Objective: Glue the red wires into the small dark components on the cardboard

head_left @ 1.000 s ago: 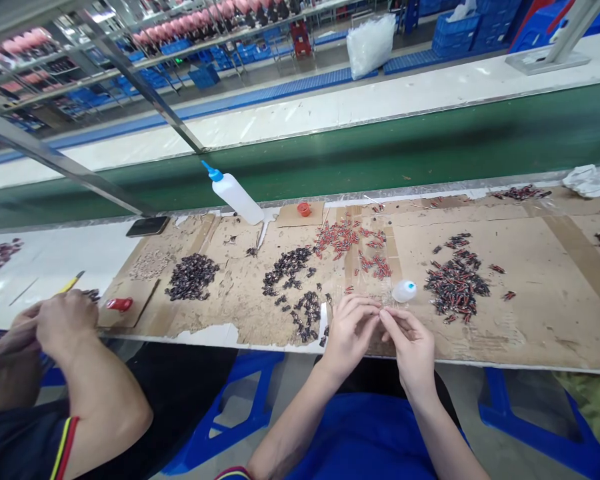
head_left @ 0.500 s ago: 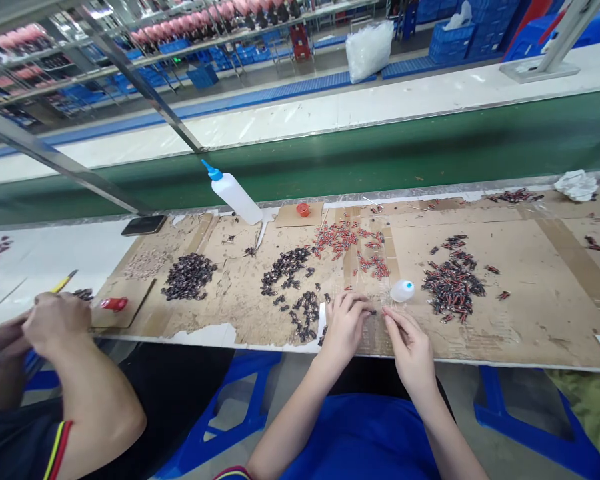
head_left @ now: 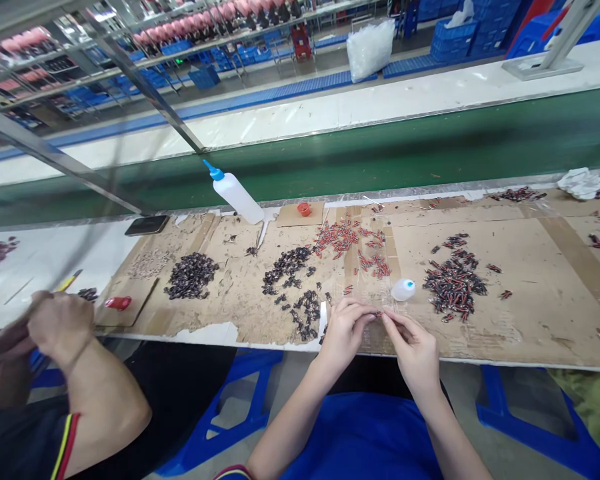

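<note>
My left hand [head_left: 347, 331] and my right hand [head_left: 414, 350] meet fingertip to fingertip over the cardboard sheet [head_left: 540, 300] at the bench's near edge. Between the fingertips sits a tiny dark and red part [head_left: 379, 313], pinched from both sides. A small white bottle with a blue tip [head_left: 403, 289] lies just beyond my right fingers. Piles of small black parts [head_left: 295, 283] lie left of my hands, red parts [head_left: 353, 243] lie farther back, and a mixed black and red pile [head_left: 454, 283] lies to the right.
A white squeeze bottle with a blue nozzle [head_left: 235, 193] leans at the back edge near a red cap [head_left: 304, 209]. A green conveyor belt [head_left: 430, 147] runs behind. A co-worker's hands [head_left: 45, 327] work at the left, beside a red object [head_left: 119, 303] and another black pile [head_left: 191, 275].
My hands dipped toward the cardboard half a second ago and have come back slightly, still joined on the small part. The co-worker's hands shifted a little.
</note>
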A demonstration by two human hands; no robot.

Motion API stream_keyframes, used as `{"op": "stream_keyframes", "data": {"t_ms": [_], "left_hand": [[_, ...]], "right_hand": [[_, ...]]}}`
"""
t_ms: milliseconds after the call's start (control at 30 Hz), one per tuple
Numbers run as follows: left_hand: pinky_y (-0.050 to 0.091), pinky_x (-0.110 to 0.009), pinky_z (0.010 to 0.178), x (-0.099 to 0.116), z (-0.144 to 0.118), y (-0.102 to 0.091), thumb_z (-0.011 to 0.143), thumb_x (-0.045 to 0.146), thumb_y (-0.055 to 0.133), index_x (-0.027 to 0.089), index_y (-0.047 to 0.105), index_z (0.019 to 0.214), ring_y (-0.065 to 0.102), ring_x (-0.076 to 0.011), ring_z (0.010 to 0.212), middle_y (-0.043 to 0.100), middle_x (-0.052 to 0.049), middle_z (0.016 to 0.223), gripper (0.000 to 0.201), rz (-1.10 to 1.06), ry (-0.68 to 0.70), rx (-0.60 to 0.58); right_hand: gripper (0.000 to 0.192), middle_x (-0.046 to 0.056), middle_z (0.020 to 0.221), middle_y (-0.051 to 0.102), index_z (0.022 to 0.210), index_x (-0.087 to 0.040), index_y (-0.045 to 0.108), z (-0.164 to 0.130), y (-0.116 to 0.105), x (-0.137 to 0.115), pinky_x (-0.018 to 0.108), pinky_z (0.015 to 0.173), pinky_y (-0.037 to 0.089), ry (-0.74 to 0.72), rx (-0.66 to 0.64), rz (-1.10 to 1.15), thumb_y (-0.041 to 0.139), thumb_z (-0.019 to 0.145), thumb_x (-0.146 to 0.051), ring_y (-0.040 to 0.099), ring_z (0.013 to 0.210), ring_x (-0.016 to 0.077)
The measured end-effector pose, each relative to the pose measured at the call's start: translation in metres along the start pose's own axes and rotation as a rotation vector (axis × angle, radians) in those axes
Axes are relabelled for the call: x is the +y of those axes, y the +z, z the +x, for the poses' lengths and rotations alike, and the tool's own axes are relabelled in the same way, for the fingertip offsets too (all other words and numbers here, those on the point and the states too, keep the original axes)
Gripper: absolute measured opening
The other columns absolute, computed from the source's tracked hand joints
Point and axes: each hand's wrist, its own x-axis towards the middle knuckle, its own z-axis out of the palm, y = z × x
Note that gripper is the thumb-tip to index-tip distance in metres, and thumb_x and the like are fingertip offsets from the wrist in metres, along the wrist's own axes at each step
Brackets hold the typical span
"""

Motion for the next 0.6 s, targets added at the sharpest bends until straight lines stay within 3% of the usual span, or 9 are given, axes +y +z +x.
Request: {"op": "stream_keyframes", "data": {"t_ms": [200,433,600], "left_hand": [[0.052,-0.035,0.081,0.0044,-0.0012,-0.0032,0.09,0.021,0.058,0.024,0.074,0.091,0.064,-0.021,0.086,0.075,-0.005,0.086,0.016,-0.02,-0.032,-0.019],[0.053,-0.032,0.075,0.0061,-0.0016,-0.0031,0.09,0.02,0.057,0.02,0.073,0.089,0.063,-0.0195,0.082,0.073,-0.006,0.082,0.016,-0.081,0.012,-0.012],[0.052,-0.032,0.075,0.0078,-0.0046,-0.0004,0.091,0.018,0.055,0.02,0.071,0.089,0.062,-0.0192,0.082,0.072,-0.006,0.081,0.017,-0.054,0.08,0.014]], "right_hand": [[0.025,0.009,0.095,0.076,0.086,-0.022,0.077,-0.0004,0.0002,-0.0034,0.038,0.075,0.061,-0.022,-0.021,0.032,0.067,0.08,-0.043,0.072,0.087,0.0253],[0.031,0.009,0.088,0.077,0.083,-0.02,0.078,0.0018,-0.002,-0.0074,0.042,0.08,0.061,0.133,-0.078,0.14,0.073,0.072,-0.048,0.074,0.082,0.0279],[0.032,0.01,0.083,0.078,0.079,-0.018,0.078,0.0006,-0.0003,-0.0087,0.042,0.078,0.062,0.195,-0.022,0.182,0.076,0.068,-0.048,0.075,0.078,0.0293]]}}
